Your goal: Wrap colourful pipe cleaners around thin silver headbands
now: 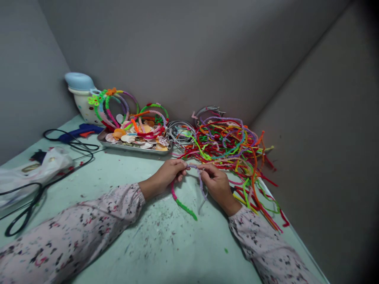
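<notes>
Near the middle of the table, my left hand (170, 173) is closed on a wrapped band, its thumb and fingers pinched together. The band's pink and green part (183, 207) hangs down below that hand and curves to the right. My right hand (215, 182) pinches the band's purple stretch just to the right, with a short purple span showing between the two hands. From the right fingers a loose purple pipe cleaner (201, 185) dangles, and a thin grey wire end (202, 206) shows beneath it.
A metal tray (133, 149) holds shells and colourful hoops. Tangled pipe cleaners (227, 142) and coiled wire (181, 132) lie at the back right. At left are a blue glue gun (79, 132), a black cable (43, 187), a plastic bag (53, 163) and a blue-lidded container (83, 100).
</notes>
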A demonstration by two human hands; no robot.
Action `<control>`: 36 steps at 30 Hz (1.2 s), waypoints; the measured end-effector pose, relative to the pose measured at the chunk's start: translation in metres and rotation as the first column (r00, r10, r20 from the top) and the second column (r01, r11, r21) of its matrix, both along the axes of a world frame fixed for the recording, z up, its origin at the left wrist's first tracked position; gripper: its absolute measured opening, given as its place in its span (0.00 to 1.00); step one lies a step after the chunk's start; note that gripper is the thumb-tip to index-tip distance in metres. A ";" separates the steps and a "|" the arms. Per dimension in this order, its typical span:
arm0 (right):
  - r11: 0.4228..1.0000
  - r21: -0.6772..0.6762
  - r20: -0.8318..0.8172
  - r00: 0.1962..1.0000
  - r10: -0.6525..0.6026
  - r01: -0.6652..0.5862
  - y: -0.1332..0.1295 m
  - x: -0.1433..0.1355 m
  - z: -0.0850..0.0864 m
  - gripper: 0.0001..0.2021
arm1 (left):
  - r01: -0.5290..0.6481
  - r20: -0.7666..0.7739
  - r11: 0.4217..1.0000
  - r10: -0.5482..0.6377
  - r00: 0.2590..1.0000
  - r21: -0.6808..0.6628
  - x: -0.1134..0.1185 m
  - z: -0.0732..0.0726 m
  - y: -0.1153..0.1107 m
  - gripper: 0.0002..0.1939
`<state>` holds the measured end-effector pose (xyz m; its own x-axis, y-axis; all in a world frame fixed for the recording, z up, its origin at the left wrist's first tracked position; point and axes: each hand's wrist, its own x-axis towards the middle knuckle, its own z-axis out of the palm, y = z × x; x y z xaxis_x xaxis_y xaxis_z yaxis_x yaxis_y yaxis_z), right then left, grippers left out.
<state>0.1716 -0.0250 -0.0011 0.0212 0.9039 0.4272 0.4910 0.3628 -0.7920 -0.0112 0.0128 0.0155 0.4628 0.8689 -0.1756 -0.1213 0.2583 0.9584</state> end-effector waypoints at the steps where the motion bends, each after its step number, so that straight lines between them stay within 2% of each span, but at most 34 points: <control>1: 1.000 0.000 0.005 1.000 -0.002 0.002 0.000 0.000 0.001 0.09 | -0.001 0.001 1.000 0.001 1.000 -0.003 0.000 0.000 0.000 0.07; 6: 1.000 -0.015 0.042 0.999 0.004 -0.003 -0.001 0.000 0.000 0.10 | -0.009 0.023 1.000 0.009 1.000 -0.005 0.000 -0.001 0.002 0.08; 11: 0.999 -0.033 0.011 1.000 0.029 -0.029 0.000 0.001 -0.004 0.11 | -0.007 0.035 1.000 0.007 0.999 -0.006 0.000 -0.001 0.002 0.08; 16: 1.000 0.013 0.024 1.000 -0.015 0.015 -0.001 0.000 -0.003 0.08 | -0.002 0.031 1.000 0.002 1.000 0.006 0.000 0.000 0.001 0.09; 25: 0.999 0.054 0.014 1.000 -0.008 0.007 0.001 0.000 -0.004 0.09 | 0.003 0.006 1.000 -0.003 1.000 0.003 0.000 0.000 0.001 0.08; 36: 0.999 0.029 0.024 1.000 -0.018 0.017 0.001 -0.001 -0.001 0.10 | 0.009 0.021 1.000 -0.009 1.000 -0.003 0.000 -0.001 0.001 0.08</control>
